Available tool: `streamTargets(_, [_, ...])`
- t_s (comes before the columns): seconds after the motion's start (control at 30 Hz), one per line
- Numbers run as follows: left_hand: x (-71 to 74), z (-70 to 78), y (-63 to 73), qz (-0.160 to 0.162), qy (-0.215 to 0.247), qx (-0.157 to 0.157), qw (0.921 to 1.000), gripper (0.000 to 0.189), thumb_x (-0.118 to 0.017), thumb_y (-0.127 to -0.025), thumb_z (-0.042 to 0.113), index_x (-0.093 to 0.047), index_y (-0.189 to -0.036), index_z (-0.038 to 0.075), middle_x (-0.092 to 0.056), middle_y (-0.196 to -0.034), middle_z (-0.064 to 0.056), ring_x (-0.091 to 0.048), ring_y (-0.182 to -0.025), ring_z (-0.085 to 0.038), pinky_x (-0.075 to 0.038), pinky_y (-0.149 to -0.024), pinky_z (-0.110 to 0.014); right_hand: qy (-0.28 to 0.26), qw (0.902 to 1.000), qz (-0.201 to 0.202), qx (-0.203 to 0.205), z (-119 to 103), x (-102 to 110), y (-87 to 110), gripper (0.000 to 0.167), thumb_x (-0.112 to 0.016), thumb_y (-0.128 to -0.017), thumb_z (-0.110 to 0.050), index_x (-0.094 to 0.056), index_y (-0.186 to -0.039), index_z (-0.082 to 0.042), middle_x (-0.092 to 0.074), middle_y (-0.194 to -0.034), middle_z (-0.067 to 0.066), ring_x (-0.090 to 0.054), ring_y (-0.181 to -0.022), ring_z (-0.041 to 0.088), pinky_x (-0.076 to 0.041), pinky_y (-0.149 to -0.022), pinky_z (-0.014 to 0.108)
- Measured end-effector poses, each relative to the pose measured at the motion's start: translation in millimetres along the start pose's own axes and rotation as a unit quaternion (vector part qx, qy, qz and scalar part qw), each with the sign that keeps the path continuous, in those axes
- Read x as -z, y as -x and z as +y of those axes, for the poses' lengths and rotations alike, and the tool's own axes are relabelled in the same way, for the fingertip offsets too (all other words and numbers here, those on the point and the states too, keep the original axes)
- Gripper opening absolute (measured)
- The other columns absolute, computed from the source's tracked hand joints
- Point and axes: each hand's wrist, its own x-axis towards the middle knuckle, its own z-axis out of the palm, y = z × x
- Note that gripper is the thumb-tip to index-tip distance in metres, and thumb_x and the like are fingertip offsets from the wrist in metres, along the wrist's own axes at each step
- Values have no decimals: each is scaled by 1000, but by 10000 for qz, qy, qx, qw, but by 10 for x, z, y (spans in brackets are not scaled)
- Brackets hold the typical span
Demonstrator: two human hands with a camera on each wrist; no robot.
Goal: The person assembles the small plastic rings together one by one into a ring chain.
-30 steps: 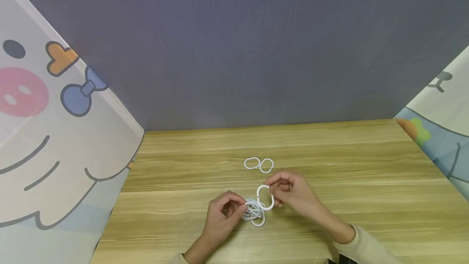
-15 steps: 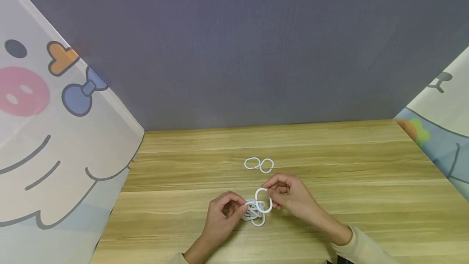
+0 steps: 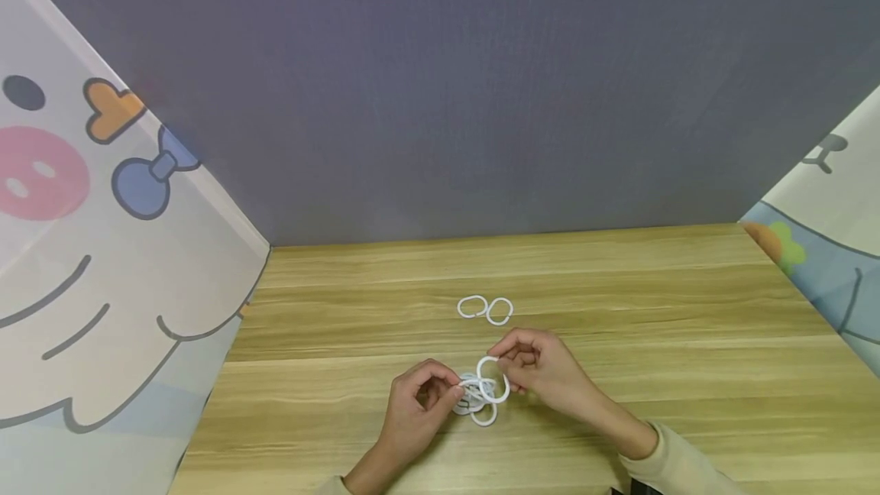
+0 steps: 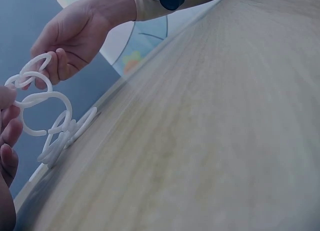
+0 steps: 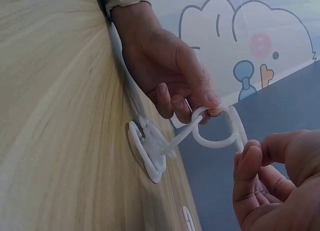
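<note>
My left hand (image 3: 415, 407) pinches a white plastic ring (image 5: 215, 145) at the top of a linked chain, between thumb and index finger. Below it the other linked rings (image 5: 150, 158) hang down into a small heap on the table. My right hand (image 3: 546, 369) pinches a separate-looking white oval ring (image 3: 494, 402) by its upper right side. In the right wrist view this ring (image 5: 240, 125) crosses the left hand's ring; I cannot tell whether they are linked. One ring of the chain (image 4: 36, 133) shows a small gap in its loop.
Two loose white rings, a left one (image 3: 459, 307) and a right one (image 3: 512, 305), lie side by side beyond the hands on the wooden table (image 3: 330, 312). A grey panel (image 3: 440, 98) rises behind. Cartoon-printed panels (image 3: 89, 250) flank the sides.
My right hand has moved slightly left and toward me with its ring, which overlaps the chain more in the head view. The left hand stays almost still.
</note>
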Motion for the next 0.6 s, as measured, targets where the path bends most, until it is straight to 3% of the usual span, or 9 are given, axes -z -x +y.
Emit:
streamTargets(0.27, [-8, -26, -10, 9, 11, -238, 9997, 12, -78, -95, -9, -72, -99, 1, -66, -78, -11, -47, -62, -1, -40, -46, -21, -23, 9999, 72, -83, 16, -11, -9, 20, -72, -98, 7, -73, -117, 10, -70, -83, 13, -63, -65, 8, -56, -55, 25])
streamTargets(0.47, [0, -35, -2, 26, 56, -145, 9999, 11, -78, -96, -7, -73, -99, 2, -67, -79, -12, -46, -64, 3, -40, -47, -19, 71, 9993, 241, -282, 17, -1, -40, 28, -68, -101, 8, -71, -128, 14, -68, -80, 11, -60, -64, 7, -53, -54, 23])
streamTargets(0.6, [2, -47, -4, 21, 112, -325, 9994, 11, -78, -96, -8, -72, -99, 1, -66, -78, -12, -46, -61, -1, -40, -46, -20, 107, 9980, 432, -452, 22, 9, -55, 26, -66, -100, 8, -74, -124, 11, -69, -80, 11, -61, -64, 8, -53, -55, 23])
